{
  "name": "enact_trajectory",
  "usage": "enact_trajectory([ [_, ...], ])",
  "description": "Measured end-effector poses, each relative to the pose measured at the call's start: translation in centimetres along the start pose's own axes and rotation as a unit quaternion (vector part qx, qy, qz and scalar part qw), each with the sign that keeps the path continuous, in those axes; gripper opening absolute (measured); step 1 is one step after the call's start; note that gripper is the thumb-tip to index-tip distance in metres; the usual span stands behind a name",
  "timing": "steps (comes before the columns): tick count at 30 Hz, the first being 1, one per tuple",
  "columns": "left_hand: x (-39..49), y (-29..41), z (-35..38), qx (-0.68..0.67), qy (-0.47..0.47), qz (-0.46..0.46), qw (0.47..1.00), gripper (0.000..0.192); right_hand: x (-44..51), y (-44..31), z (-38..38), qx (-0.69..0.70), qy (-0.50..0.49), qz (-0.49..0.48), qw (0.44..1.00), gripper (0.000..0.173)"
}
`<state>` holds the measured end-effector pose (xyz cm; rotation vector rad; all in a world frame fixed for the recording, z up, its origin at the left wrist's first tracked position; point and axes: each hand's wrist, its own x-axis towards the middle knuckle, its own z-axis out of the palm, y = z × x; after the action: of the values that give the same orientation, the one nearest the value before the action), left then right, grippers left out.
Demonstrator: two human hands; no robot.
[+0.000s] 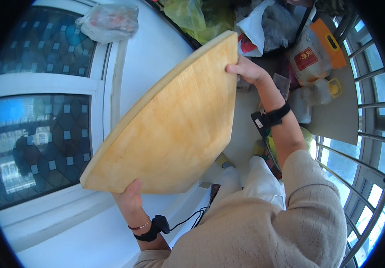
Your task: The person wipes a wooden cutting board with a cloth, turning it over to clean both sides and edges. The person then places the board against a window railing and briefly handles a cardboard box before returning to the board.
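Observation:
A large, thick wooden board with a pale, worn face is held up at a slant before me. My left hand grips its lower left edge, thumb on the near face and fingers hidden behind. At the upper right edge, my right hand holds the board the same way, its fingers mostly out of sight. The board covers much of the white wall behind it and part of the floor. Each forearm wears a black strap with a small device and a cable.
Left is a white-framed window, with a plastic bag above it. Yellow-green bags lie at the top. A rice bag and a yellow-capped plastic jug stand on a grey panel. Metal railings line the right side.

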<state>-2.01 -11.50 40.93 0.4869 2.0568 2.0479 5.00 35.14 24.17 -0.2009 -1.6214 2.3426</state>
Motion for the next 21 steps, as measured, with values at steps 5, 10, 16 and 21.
enact_trajectory([
  [5,0.4,-5.7,-6.9,-0.021,-0.041,-0.029,0.999,0.072,-6.3,-1.6,4.3,0.081,0.062,-0.075,0.992,0.076],
  [10,0.1,-11.2,-10.1,-0.019,-0.188,-0.038,0.981,0.023,-8.9,-4.7,6.4,-0.251,-0.062,-0.302,0.918,0.051],
  [16,-0.1,-13.3,-10.6,-0.045,-0.157,-0.106,0.981,0.033,-12.0,-6.8,12.2,-0.396,-0.020,-0.322,0.860,0.016],
  [21,-0.9,-16.7,-9.4,-0.032,-0.087,-0.157,0.983,0.057,-14.0,-6.2,15.0,-0.461,-0.008,-0.278,0.842,0.031],
])
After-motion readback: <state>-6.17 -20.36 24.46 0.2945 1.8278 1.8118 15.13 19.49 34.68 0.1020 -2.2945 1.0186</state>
